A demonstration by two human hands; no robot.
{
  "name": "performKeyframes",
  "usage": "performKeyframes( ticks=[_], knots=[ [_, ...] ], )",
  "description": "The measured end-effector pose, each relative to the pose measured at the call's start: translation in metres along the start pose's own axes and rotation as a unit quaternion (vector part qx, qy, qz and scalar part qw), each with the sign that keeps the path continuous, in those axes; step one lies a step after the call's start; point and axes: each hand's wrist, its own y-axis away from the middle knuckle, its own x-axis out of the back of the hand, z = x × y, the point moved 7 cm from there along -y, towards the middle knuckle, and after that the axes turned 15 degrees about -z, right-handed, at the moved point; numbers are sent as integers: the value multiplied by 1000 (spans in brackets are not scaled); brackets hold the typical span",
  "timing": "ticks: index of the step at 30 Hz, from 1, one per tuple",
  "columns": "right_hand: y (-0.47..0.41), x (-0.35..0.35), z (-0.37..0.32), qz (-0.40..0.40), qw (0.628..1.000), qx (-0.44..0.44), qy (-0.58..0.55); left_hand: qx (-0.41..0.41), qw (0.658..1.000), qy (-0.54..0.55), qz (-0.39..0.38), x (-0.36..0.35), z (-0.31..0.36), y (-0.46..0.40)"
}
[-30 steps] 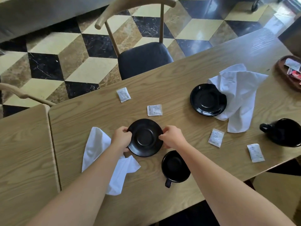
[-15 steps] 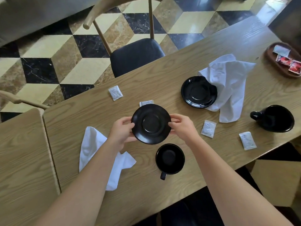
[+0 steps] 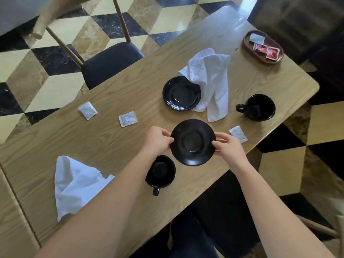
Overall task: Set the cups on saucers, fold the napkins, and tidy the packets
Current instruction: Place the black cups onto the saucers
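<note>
Two hands, left hand and right hand, grip the round black ceramic saucer at frame centre by opposite rims; it is judged next to be set down flat beside the black cup

**Daylit wide-angle frame, soft focus, edge warp**

Bright, even daylight, coming from upper right: strong white glare washes the far end of the table and the glossy floor beyond it. Shadows soft and short; dark zone under the table's near edge. Faint sheen on the held saucer and the second saucer. White napkin near clipping, folds still readable. Overall slightly soft, compression smear on the wood grain. Chair back top left motion-blurred. Forearms at bottom stretched by fisheye distortion; table lines bow toward the edges. Top right corner dim, low detail.
</note>
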Motion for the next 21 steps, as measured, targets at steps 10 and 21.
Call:
performKeyframes(
  ticks=[10, 21],
  knots=[
    [28, 44, 57, 36, 997, -64, -2, 8, 981, -191, -35, -73, 3, -15],
    [32, 62, 91, 83, 993, -70, -41, 0, 975, -222, -14, -99, 7, -28]
  ],
)
